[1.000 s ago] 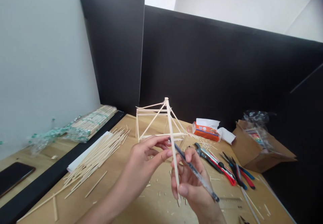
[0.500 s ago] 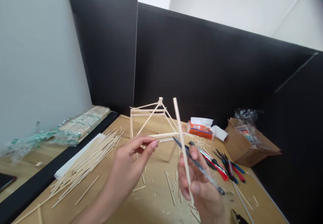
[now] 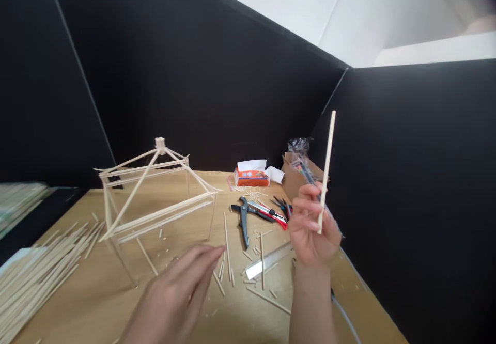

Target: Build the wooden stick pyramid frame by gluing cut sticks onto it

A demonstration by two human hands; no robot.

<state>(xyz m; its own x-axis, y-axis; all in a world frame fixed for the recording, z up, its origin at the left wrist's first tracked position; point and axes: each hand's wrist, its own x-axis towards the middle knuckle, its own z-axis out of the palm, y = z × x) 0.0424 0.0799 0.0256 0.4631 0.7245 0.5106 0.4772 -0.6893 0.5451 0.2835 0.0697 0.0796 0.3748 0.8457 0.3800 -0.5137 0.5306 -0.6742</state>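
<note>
My right hand [image 3: 312, 225], raised at the right, grips a thin wooden stick [image 3: 328, 153] standing nearly upright. In the same hand a dark pen [image 3: 307, 172] slants behind the fingers, partly hidden. My left hand [image 3: 182, 284] is low over the table, its fingers pressed together; whatever they hold, if anything, is hidden. To its left stands a frame of wooden sticks [image 3: 165, 214], with legs, doubled side rails and sloping sticks that meet at a small bundle [image 3: 160, 143] on top. Loose stick pieces [image 3: 227, 248] lie near my left fingertips.
A pile of long sticks [image 3: 50, 271] lies at the left. Black cutters [image 3: 243, 220], a red-and-grey utility knife [image 3: 271, 212] and a clear ruler [image 3: 271, 261] lie mid-table. Behind are an orange tissue pack [image 3: 251, 178] and a cardboard box [image 3: 292, 177]. Dark panels [image 3: 186, 75] enclose the table.
The view has swung right, so the frame now appears further left. My right hand has moved away from my left with the stick and pen, and the stick's lean has changed.
</note>
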